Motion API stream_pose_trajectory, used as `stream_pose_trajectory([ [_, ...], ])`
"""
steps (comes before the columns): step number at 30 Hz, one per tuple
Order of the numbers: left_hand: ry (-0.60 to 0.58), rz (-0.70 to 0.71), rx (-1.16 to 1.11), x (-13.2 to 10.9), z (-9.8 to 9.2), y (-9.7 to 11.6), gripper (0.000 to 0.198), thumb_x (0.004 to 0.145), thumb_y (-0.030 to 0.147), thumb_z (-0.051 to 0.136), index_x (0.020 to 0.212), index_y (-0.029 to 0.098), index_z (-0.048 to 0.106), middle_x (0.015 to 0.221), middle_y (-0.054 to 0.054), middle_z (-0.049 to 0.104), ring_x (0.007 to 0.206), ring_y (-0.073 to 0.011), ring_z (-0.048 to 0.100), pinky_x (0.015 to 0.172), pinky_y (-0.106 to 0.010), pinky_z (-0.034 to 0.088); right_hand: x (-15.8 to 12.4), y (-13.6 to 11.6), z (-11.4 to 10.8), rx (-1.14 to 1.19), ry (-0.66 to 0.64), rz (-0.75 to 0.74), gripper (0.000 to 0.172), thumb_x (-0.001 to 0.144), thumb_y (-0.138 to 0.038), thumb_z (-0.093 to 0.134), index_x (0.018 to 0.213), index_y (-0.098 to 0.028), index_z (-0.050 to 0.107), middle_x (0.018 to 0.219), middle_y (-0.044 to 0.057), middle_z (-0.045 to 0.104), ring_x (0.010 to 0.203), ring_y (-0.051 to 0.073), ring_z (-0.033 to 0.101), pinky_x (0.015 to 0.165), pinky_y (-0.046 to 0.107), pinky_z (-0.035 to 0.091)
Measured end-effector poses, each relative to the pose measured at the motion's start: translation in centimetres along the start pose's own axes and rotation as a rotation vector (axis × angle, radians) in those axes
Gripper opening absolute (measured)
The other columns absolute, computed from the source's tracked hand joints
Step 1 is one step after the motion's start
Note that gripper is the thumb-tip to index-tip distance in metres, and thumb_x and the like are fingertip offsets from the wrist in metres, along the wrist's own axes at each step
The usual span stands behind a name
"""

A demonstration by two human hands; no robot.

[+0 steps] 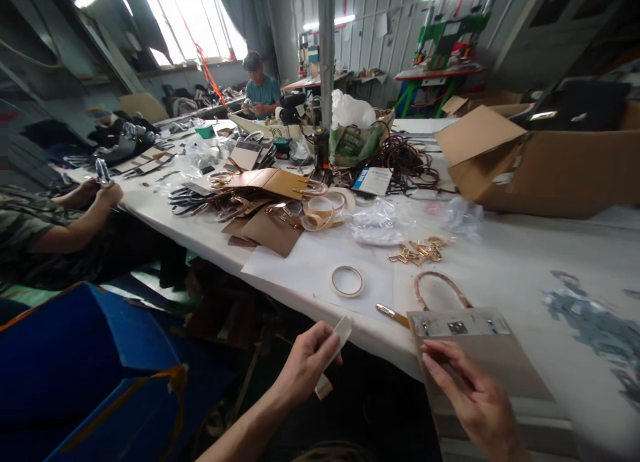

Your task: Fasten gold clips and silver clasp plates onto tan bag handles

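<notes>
My left hand [311, 355], closed, holds a pale flat strip [343, 330] in front of the table edge. One end rises above the thumb, and a lower end hangs beneath the fingers. My right hand [470, 392] lies over a beige bag panel [520, 362], thumb and fingertips brought together at its left edge. What they pinch there is too small to make out. The panel carries a curved brown handle [440, 280] and a pale band with metal fittings [457, 327] along its top. A tan strap with a metal tip [393, 314] sticks out left of it.
A tape roll [347, 281] lies on white paper [295, 275]. Behind are gold fittings [423, 250], stacked brown panels [275, 232] and a cardboard box [550, 172]. Grey pieces [590, 322] lie right; a blue bin [100, 369] stands left. Two co-workers sit along the table.
</notes>
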State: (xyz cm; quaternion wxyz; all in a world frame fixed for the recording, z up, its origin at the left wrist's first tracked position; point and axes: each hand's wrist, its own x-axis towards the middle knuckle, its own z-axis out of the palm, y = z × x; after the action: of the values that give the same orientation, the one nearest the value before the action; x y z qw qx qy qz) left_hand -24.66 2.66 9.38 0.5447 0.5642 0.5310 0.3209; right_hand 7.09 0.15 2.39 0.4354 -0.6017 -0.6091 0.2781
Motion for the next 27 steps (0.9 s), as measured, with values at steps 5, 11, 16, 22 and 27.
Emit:
stream_pose_trajectory([
  [5, -0.079, -0.029, -0.073, 0.5, 1.3, 0.6, 0.043, 0.1, 0.057, 0.053, 0.083, 0.018, 0.057, 0.074, 0.001, 0.056, 0.07, -0.0121, 0.047, 0.069, -0.025, 0.038, 0.4, -2.9, -0.2, 0.074, -0.001, -0.07, 0.024, 0.092, -0.038, 0.07, 0.112, -0.025, 0.072, 0.11, 0.006, 0.074, 0.092, 0.02, 0.073, 0.087, 0.029, 0.062],
  [11, -0.339, -0.002, 0.093, 0.9, 1.9, 3.9, 0.032, 0.1, 0.044, 0.054, 0.086, 0.017, 0.06, 0.07, 0.003, 0.052, 0.065, -0.011, 0.045, 0.061, -0.024, 0.034, 2.6, -9.2, -0.8, 0.026, -0.237, -0.278, 0.045, 0.095, -0.034, 0.069, 0.138, -0.028, 0.061, 0.132, 0.008, 0.067, 0.113, 0.022, 0.069, 0.096, 0.033, 0.06],
  [16, -0.463, 0.181, 0.345, 1.4, 2.2, 6.0, 0.023, 0.101, 0.035, 0.053, 0.088, 0.018, 0.062, 0.068, 0.004, 0.05, 0.062, -0.0106, 0.044, 0.059, -0.024, 0.03, 3.7, -11.6, -0.9, -0.12, -0.561, -0.289, 0.037, 0.095, -0.031, 0.07, 0.131, -0.026, 0.066, 0.127, 0.006, 0.072, 0.118, 0.022, 0.067, 0.104, 0.033, 0.054],
  [22, -0.512, 0.294, 0.629, 1.7, 2.8, 6.1, 0.03, 0.105, 0.041, 0.046, 0.09, 0.02, 0.061, 0.077, -0.002, 0.063, 0.067, -0.0162, 0.056, 0.063, -0.027, 0.034, 3.4, -11.9, -1.3, -0.265, -0.684, -0.215, 0.012, 0.097, -0.018, 0.063, 0.101, -0.022, 0.074, 0.095, 0.002, 0.075, 0.087, 0.018, 0.07, 0.079, 0.028, 0.052],
  [27, -0.516, 0.394, 0.608, 1.9, 3.3, 5.7, 0.035, 0.106, 0.042, 0.043, 0.086, 0.02, 0.063, 0.072, -0.004, 0.062, 0.062, -0.0163, 0.055, 0.06, -0.028, 0.034, 2.7, -11.6, -2.1, -0.315, -0.666, -0.239, 0.014, 0.098, -0.019, 0.062, 0.089, -0.023, 0.072, 0.084, -0.001, 0.071, 0.078, 0.018, 0.067, 0.07, 0.028, 0.047],
])
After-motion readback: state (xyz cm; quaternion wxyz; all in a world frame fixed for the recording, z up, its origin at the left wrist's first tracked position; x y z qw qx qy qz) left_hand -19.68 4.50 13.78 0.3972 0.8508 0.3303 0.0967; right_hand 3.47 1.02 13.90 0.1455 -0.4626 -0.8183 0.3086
